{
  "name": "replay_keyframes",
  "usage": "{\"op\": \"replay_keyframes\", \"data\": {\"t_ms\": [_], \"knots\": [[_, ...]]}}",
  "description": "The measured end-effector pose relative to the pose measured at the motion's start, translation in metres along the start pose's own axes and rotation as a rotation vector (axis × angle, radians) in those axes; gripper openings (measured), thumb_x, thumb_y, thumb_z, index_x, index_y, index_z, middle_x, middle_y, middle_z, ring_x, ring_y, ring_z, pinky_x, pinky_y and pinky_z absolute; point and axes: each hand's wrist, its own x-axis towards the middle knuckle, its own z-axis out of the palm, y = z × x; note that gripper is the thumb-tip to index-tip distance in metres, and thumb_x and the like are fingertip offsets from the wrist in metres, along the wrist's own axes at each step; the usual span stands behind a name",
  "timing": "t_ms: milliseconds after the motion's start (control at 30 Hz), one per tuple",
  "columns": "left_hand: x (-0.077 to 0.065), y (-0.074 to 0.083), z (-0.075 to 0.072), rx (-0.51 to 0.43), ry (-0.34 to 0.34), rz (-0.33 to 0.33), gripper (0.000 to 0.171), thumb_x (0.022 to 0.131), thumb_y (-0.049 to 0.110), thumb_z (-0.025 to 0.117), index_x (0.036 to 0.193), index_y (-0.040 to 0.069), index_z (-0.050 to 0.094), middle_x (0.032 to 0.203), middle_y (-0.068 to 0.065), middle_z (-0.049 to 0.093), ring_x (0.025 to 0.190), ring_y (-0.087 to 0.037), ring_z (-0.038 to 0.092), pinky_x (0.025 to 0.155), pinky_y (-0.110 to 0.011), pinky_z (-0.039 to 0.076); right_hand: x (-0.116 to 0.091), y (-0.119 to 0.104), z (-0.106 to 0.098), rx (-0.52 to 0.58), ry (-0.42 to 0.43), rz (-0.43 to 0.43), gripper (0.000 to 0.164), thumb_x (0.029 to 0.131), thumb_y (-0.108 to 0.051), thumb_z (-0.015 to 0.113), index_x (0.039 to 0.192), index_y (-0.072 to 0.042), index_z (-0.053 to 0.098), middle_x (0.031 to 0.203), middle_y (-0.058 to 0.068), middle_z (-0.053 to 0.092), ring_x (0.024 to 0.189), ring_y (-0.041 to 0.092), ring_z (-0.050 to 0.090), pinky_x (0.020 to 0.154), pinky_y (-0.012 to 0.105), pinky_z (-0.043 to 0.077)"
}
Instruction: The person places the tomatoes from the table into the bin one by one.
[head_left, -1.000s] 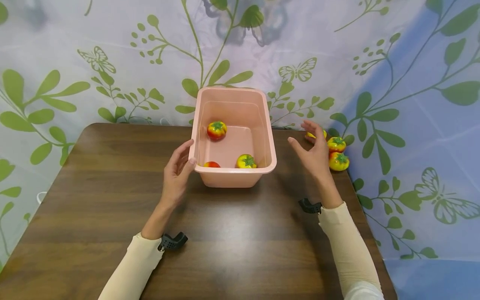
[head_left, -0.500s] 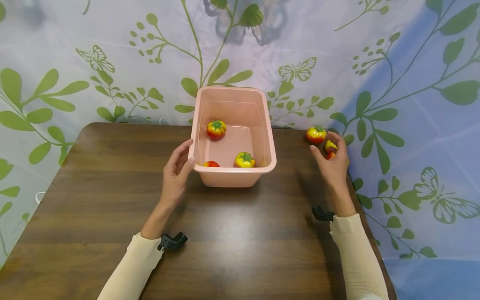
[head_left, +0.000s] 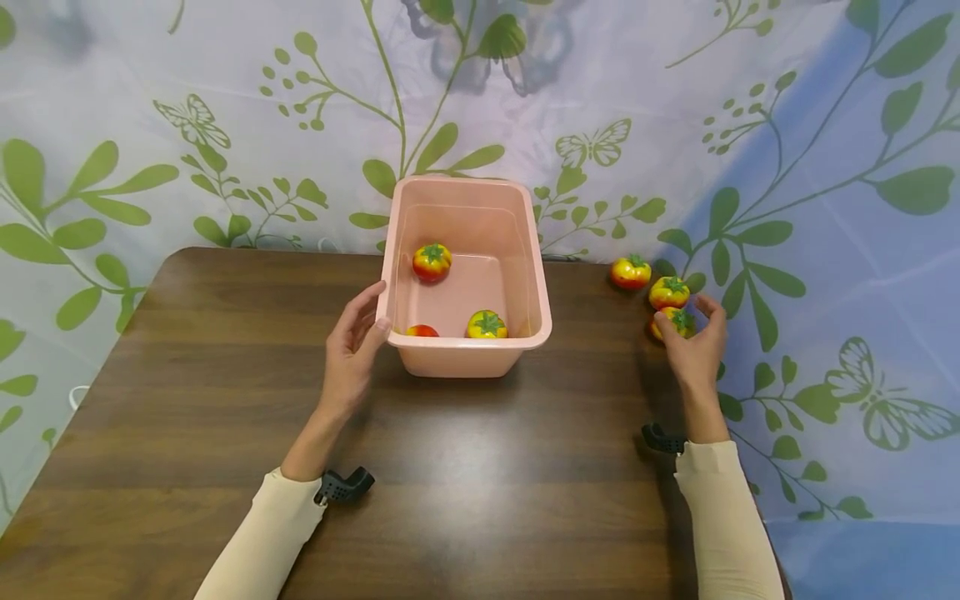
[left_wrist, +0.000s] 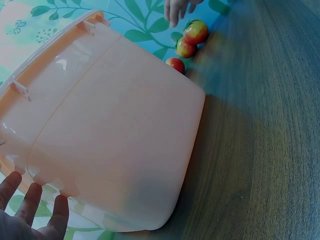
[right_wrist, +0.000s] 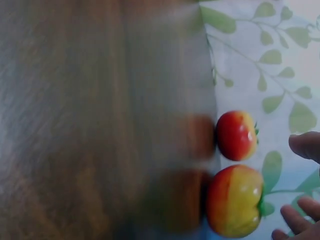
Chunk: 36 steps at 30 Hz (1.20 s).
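Observation:
A pink plastic basin (head_left: 465,360) stands at the back of the table, with red-and-yellow toy tomatoes inside: one (head_left: 432,263) towards the rear, one (head_left: 487,325) at the front right, and another (head_left: 422,331) mostly hidden by the front rim. My left hand (head_left: 348,354) holds the basin's left rim near the front corner, its fingers (left_wrist: 60,212) against the outer wall. At the right, my right hand (head_left: 696,350) spreads thumb and fingers around the front toy tomato (head_left: 681,320), with a gap visible. Two more toy tomatoes, the middle one (head_left: 669,292) and the rear one (head_left: 630,272), lie beyond it.
The brown wooden table (head_left: 465,483) runs up to a leaf-patterned curtain (head_left: 285,125) at the back and right. The right-hand toy tomatoes lie close to the table's right edge. Each wrist carries a black camera mount (head_left: 345,484).
My right hand has moved right and nearer to me, from the rear toy tomato to the front one, uncovering the rear and middle ones. My left hand has stayed on the basin.

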Motion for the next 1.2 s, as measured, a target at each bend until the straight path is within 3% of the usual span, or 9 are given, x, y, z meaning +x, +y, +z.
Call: {"op": "replay_keyframes", "data": {"t_ms": [200, 567, 867, 1200], "knots": [[0.001, 0.000, -0.001, -0.007, 0.007, 0.006, 0.049, 0.107, 0.007, 0.062, 0.155, 0.014, 0.057, 0.158, -0.006, 0.058, 0.140, -0.025, 0.059, 0.116, -0.021, 0.051, -0.001, 0.014, 0.000, -0.080, 0.009, 0.030, 0.088, 0.089, -0.028, 0.083, 0.160, -0.003, 0.036, 0.163, 0.024, 0.042, 0.155, 0.040, 0.034, 0.131, 0.055, 0.026], [0.000, 0.002, -0.006, 0.008, 0.013, 0.006, 0.049, 0.107, 0.007, 0.063, 0.155, 0.015, 0.057, 0.158, -0.005, 0.058, 0.142, -0.024, 0.058, 0.117, -0.020, 0.050, -0.002, 0.029, 0.017, -0.117, -0.043, 0.054, 0.096, 0.086, -0.026, 0.086, 0.160, 0.003, 0.032, 0.159, 0.032, 0.038, 0.149, 0.044, 0.036, 0.129, 0.055, 0.028], [-0.003, -0.001, -0.004, 0.023, -0.001, -0.010, 0.049, 0.107, 0.008, 0.063, 0.155, 0.016, 0.057, 0.159, -0.004, 0.058, 0.141, -0.019, 0.058, 0.118, -0.020, 0.049, -0.005, 0.041, 0.012, -0.139, -0.022, 0.105, 0.089, 0.088, -0.027, 0.084, 0.158, -0.001, 0.035, 0.156, 0.028, 0.042, 0.144, 0.041, 0.042, 0.128, 0.053, 0.031], [0.000, -0.001, -0.002, 0.003, 0.001, 0.001, 0.050, 0.107, 0.006, 0.063, 0.156, 0.013, 0.057, 0.160, -0.008, 0.057, 0.142, -0.021, 0.057, 0.120, -0.023, 0.049, -0.002, 0.037, 0.010, -0.104, 0.007, 0.082, 0.085, 0.087, -0.022, 0.085, 0.154, 0.003, 0.038, 0.152, 0.027, 0.046, 0.141, 0.039, 0.045, 0.126, 0.051, 0.033]]}}
